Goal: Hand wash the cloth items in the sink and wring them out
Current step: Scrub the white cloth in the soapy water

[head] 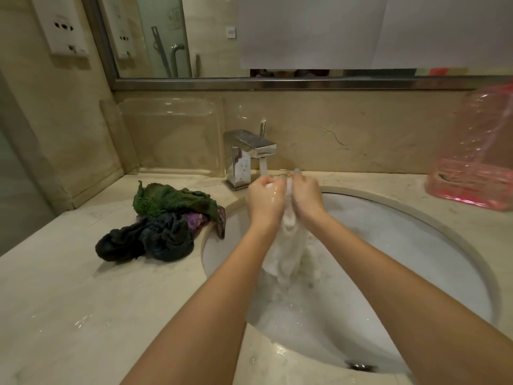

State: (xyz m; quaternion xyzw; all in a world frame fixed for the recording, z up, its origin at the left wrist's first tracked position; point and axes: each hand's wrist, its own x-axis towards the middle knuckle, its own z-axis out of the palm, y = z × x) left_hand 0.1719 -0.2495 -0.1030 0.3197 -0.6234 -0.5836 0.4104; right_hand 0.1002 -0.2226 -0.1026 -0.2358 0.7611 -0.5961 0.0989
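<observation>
A wet white cloth (pixel 287 245) hangs from both my hands over the white oval sink (pixel 433 234), under the running chrome faucet (pixel 247 154). My left hand (pixel 265 200) grips its top on the left. My right hand (pixel 306 197) grips it on the right, close beside the left. The cloth's lower end dips into soapy water in the basin. On the counter left of the sink lies a heap of cloths: a green one (pixel 169 200), a dark one (pixel 147 240) and a purple one (pixel 198 220).
A beige marble counter (pixel 83 301) surrounds the sink. A pink transparent plastic container (pixel 480 159) stands at the back right. A clear acrylic tray (pixel 172 134) leans on the back wall at left. A mirror (pixel 211 34) hangs above. The drain (pixel 361 365) sits at the basin's near edge.
</observation>
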